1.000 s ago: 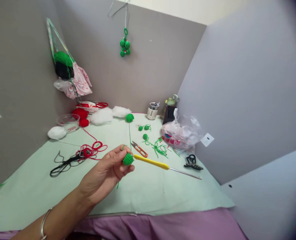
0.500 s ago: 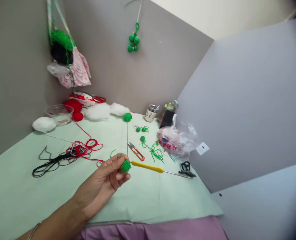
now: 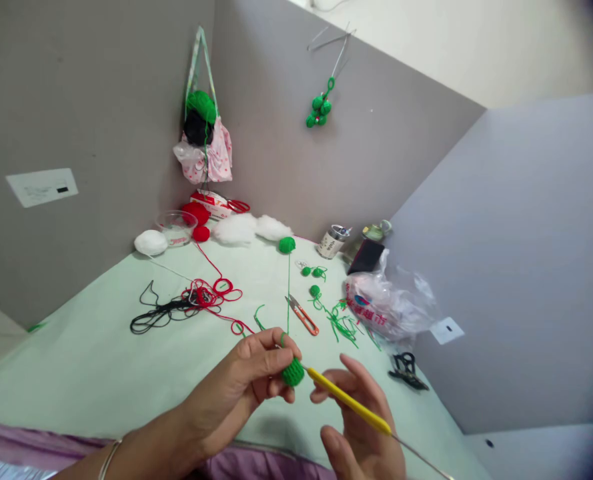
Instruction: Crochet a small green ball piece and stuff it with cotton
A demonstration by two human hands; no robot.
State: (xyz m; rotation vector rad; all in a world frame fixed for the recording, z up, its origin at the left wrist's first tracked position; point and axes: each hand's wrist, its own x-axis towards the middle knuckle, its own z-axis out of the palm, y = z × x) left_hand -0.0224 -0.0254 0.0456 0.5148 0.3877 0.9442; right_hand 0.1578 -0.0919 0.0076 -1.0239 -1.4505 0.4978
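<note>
Crocheted piece (image 3: 293,373) (bright green), rounded, tightly stitched.

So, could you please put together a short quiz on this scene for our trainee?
1. Fill in the blank: The left hand holds a small ball that is ____ in colour.
2. Multiple choice: Where are the snips?
A) in the clear tub
B) on the table
C) inside the plastic bag
3. True or false: The thumb of the right hand is apart from the yellow handle of the hook.

Key: 1. green; 2. B; 3. true
</note>
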